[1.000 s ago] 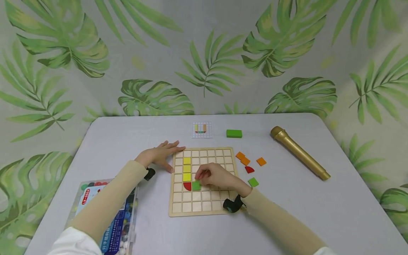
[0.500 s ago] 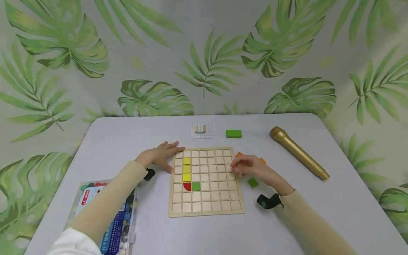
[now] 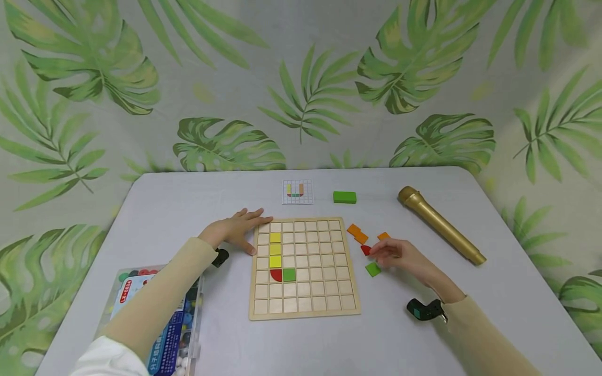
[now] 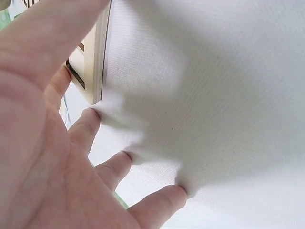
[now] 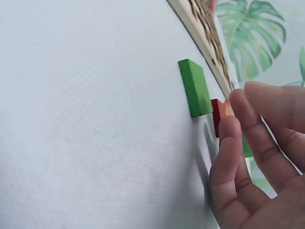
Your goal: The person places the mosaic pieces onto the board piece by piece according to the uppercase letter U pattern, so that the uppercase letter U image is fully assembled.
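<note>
My left hand (image 3: 235,230) rests spread at the far left corner of a wooden grid board (image 3: 310,303); in the left wrist view a thumb lies along its edge and a fingertip touches its corner. On the board sit a column of three yellow tiles (image 3: 275,249), a red quarter-circle tile (image 3: 276,274) and a green square tile (image 3: 289,274). Right of the board, my right hand (image 3: 400,257), fingers loosely bent, hovers beside a loose red quarter-circle tile (image 3: 365,250) and a loose green square tile (image 5: 195,90). Nothing shows between its fingers.
Orange tiles (image 3: 357,233) lie right of the board, one partly behind my right hand. Behind stand a pattern card (image 3: 298,192) and a green block (image 3: 345,197). A gold microphone (image 3: 442,224) lies far right; a clear box of colored pieces (image 3: 195,313) is partly under my left arm.
My right hand has left the green tile on the board and moved right, to the loose tiles beside it. My left hand has stayed at the board's corner.
</note>
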Action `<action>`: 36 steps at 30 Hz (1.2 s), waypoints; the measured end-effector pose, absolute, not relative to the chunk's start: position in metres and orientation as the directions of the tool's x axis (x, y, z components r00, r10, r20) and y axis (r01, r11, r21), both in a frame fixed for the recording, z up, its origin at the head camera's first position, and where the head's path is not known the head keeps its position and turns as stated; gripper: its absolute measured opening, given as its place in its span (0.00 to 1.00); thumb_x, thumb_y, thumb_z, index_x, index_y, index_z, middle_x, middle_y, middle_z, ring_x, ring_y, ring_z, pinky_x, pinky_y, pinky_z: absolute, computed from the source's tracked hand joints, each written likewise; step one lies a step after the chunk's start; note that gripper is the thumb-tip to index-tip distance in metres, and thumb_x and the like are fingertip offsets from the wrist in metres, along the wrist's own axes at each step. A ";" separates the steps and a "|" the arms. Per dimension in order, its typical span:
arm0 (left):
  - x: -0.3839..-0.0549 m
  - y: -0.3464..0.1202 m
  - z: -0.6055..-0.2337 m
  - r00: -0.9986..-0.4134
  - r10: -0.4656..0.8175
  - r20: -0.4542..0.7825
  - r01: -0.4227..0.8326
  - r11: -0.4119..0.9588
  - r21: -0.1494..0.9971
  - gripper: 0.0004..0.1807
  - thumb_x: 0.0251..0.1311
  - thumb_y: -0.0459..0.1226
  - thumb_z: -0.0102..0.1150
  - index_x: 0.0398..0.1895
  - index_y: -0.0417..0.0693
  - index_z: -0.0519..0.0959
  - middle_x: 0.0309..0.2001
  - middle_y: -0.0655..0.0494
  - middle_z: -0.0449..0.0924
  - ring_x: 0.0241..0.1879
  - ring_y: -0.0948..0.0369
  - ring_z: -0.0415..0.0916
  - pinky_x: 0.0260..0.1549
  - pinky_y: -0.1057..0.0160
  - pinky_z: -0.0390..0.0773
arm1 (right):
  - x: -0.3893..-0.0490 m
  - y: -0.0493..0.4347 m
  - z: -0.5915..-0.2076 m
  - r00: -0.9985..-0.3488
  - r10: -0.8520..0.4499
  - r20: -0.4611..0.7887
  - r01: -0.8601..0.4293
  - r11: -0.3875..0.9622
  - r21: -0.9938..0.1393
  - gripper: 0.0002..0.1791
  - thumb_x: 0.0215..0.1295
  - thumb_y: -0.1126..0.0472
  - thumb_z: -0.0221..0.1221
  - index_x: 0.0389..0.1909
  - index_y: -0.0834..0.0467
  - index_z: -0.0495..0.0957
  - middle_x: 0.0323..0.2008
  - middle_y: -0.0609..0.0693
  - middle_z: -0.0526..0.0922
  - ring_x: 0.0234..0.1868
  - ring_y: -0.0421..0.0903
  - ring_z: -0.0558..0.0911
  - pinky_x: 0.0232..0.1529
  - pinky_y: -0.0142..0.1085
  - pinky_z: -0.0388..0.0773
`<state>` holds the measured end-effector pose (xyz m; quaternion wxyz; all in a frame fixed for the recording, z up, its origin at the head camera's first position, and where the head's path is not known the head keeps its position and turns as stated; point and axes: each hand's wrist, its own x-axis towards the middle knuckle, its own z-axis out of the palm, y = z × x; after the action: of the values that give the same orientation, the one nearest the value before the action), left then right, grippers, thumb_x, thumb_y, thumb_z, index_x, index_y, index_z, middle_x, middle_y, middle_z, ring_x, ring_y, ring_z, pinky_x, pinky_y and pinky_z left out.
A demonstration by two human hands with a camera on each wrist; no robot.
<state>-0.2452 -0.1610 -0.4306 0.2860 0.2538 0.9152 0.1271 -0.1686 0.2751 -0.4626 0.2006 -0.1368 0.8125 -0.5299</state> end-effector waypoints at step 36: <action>-0.246 -0.162 -0.432 -0.709 0.531 -0.464 0.386 0.843 0.375 0.53 0.52 0.50 0.69 0.77 0.56 0.48 0.76 0.47 0.36 0.72 0.38 0.29 0.60 0.29 0.42 | -0.178 0.201 -0.452 -0.783 -0.616 -0.083 -0.175 0.346 -0.922 0.08 0.62 0.66 0.63 0.41 0.62 0.79 0.35 0.53 0.78 0.32 0.44 0.76 0.35 0.31 0.73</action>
<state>-0.2456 -0.1616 -0.4317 0.2877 0.2505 0.9157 0.1262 -0.1779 0.2007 -0.4524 0.2146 -0.2498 0.7919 -0.5142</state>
